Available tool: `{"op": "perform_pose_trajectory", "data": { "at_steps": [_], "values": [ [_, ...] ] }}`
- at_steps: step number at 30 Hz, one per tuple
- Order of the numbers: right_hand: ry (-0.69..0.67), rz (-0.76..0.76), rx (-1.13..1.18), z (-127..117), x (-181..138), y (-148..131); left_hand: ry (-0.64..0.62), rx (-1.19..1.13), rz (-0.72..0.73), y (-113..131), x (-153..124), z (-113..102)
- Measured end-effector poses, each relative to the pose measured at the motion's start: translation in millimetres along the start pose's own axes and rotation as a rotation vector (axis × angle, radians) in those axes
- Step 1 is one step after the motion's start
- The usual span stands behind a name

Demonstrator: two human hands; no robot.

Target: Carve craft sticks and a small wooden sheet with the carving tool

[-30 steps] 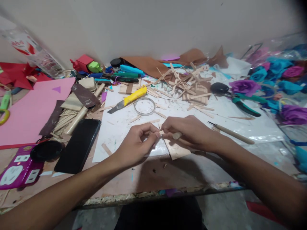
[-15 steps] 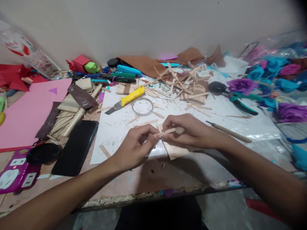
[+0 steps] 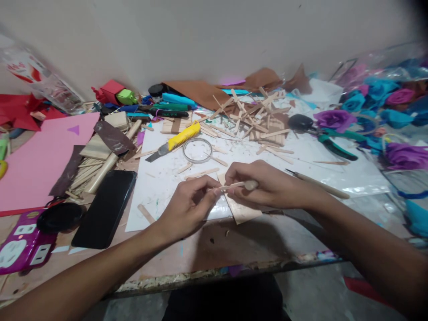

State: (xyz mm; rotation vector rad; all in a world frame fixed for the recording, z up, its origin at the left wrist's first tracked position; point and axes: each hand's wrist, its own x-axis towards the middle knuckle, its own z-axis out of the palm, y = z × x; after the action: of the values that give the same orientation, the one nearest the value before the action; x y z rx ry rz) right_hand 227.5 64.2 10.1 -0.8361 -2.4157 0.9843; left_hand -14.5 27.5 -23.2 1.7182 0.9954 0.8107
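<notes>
Both my hands meet over the front of the white sheet, fingertips almost touching. My left hand (image 3: 190,203) pinches the left end of a narrow pale wooden craft stick (image 3: 233,186) between thumb and forefinger. With bent fingers, my right hand (image 3: 267,183) grips at the stick's other end, around a wooden handle (image 3: 251,184) with a rounded butt; its working tip is hidden. Beneath the hands lies a thin wooden board (image 3: 243,211), partly covered by the right hand. A slim wooden-handled tool (image 3: 317,183) with a dark metal tip rests to the right of my right hand.
A yellow utility knife (image 3: 182,137) with its blade out and a clear ring (image 3: 197,150) lie beyond the hands. Craft sticks (image 3: 254,113) are heaped behind, with green-handled pliers (image 3: 337,145) at right. A black phone (image 3: 105,209) and purple socket block (image 3: 28,243) sit left.
Hands and stick stay in nearly the same place. The stick and the wooden handle have tilted slightly between my fingers, and the whole view has shifted a little.
</notes>
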Motion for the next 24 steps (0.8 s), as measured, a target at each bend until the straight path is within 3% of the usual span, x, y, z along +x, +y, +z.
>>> {"op": "perform_pose_trajectory", "data": {
  "at_steps": [8,24],
  "values": [
    [-0.081,0.007,0.062,-1.5,0.0,-7.1,0.014,0.042,-0.003,-0.9,0.2,1.2],
    [-0.102,0.02,0.168,-2.6,-1.3,-4.8,-0.014,0.022,-0.005,1.3,2.6,0.2]
  ]
}}
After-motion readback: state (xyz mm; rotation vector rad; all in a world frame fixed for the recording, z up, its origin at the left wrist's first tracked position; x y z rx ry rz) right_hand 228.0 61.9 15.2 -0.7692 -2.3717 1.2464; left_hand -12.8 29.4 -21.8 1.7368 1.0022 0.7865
